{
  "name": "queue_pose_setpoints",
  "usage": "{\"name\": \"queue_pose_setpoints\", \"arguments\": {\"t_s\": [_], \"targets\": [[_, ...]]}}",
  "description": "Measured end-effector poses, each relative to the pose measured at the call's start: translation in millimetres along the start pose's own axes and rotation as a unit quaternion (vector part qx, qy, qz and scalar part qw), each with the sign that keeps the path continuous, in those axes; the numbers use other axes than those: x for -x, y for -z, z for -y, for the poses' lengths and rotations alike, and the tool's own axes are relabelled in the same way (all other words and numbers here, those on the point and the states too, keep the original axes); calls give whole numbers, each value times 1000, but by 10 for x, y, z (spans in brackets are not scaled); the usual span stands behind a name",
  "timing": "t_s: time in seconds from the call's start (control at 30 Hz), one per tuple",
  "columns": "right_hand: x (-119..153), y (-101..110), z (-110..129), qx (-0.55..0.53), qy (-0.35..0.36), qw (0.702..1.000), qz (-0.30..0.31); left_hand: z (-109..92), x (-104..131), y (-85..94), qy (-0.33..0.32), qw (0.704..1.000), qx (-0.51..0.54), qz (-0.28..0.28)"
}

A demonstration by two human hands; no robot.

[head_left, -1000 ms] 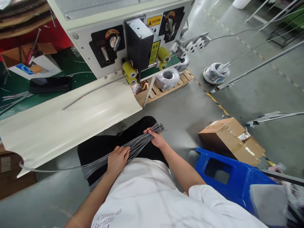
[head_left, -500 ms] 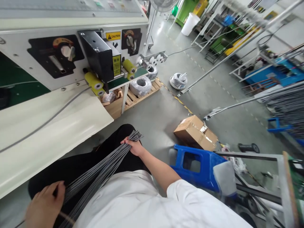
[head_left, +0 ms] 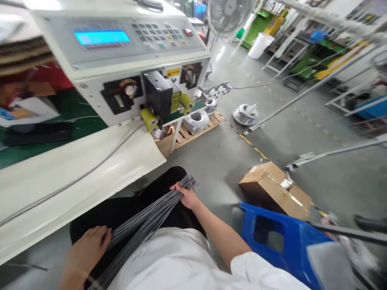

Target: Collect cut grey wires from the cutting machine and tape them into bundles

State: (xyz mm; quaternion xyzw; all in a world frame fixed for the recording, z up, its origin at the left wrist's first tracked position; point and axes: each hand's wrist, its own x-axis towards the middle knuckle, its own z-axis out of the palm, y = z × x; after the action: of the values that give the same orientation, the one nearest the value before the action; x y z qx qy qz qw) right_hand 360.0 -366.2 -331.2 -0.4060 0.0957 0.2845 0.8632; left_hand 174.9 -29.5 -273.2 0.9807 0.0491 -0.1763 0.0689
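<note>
Green shows on the table (head_left: 83,109) left of the wire-processing machine (head_left: 99,100), where a black phone-like slab (head_left: 39,133) lies. Below the machine's front, a cream sheet (head_left: 133,158) slopes, with one grey cable (head_left: 111,154) running across it from the yellow rollers (head_left: 149,117). My left hand (head_left: 90,246), below the machine and sheet, has its fingers curled beside the lower part of the grey wire bundle (head_left: 151,213); I cannot tell whether it grips any. The bundle slants over my black-clad lap, below the machine. My right hand (head_left: 187,196) is closed around it near its upper end. Right of and below the machine sit a cardboard box (head_left: 266,185) and a blue plastic stool (head_left: 294,231).
</note>
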Motion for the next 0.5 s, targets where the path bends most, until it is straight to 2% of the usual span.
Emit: {"name": "queue_pose_setpoints", "arguments": {"t_s": [0.03, 0.1, 0.17, 0.23, 0.27, 0.33, 0.43, 0.5], "targets": [[-2, -4, 3, 3, 0, 1000, 1, -133, -61, 164, -23, 999, -9, -35], [-10, -9, 8, 6, -1, 1000, 5, -415, -180, 495, -112, 986, -4, -120], [-15, -10, 12, 7, -6, 1000, 8, -676, -280, 807, -208, 955, 16, -211], [-10, -9, 17, 6, -10, 1000, 8, -876, -368, 1088, -265, 918, 30, -293], [-6, -8, 20, 6, -12, 1000, 6, -947, -414, 1216, -270, 905, 32, -326], [5, -8, 28, 3, -13, 1000, 1, -1029, -521, 1445, -237, 895, 25, -378], [20, -17, 42, 2, -14, 1000, -5, -1036, -710, 1701, -139, 892, -1, -430], [25, -25, 51, 5, -12, 1000, -2, -1001, -821, 1791, -81, 893, -12, -443]]}}
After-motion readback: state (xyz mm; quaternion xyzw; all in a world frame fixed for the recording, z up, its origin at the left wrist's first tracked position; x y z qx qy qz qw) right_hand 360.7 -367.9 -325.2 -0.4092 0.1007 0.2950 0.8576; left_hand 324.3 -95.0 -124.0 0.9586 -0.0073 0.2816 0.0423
